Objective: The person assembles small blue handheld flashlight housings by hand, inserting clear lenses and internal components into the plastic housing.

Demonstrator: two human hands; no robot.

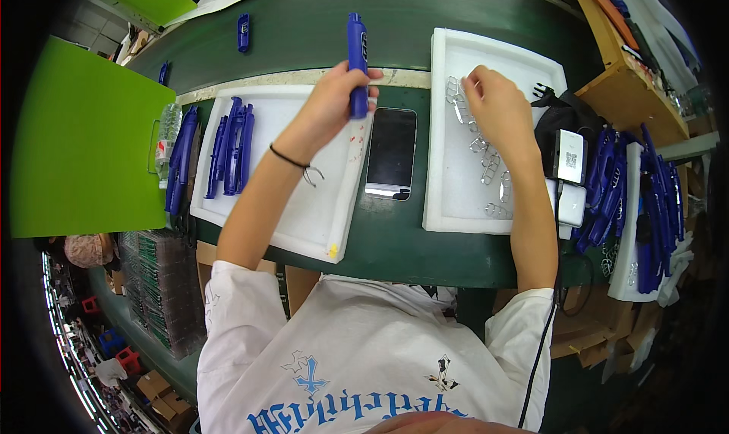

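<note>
My left hand [328, 104] is wrapped around a long blue plastic casing [356, 43] and holds it roughly upright above the right edge of a white foam tray [307, 217]. Several similar blue casings [231, 149] lie side by side in that tray's left part. Over a second white foam tray [452, 191], my right hand [503, 111] has its fingers pinched together beside bent metal wire clips [488, 164] strewn across it. Whatever those fingertips may hold is hidden.
Between the trays lies a dark-screened phone [392, 151]. A plastic bottle [167, 142] stands by a green panel [91, 145] at left. More blue casings [607, 183], a white device [569, 157] with a cable, and a wooden shelf [634, 92] crowd the right. Another casing [243, 33] lies farther back.
</note>
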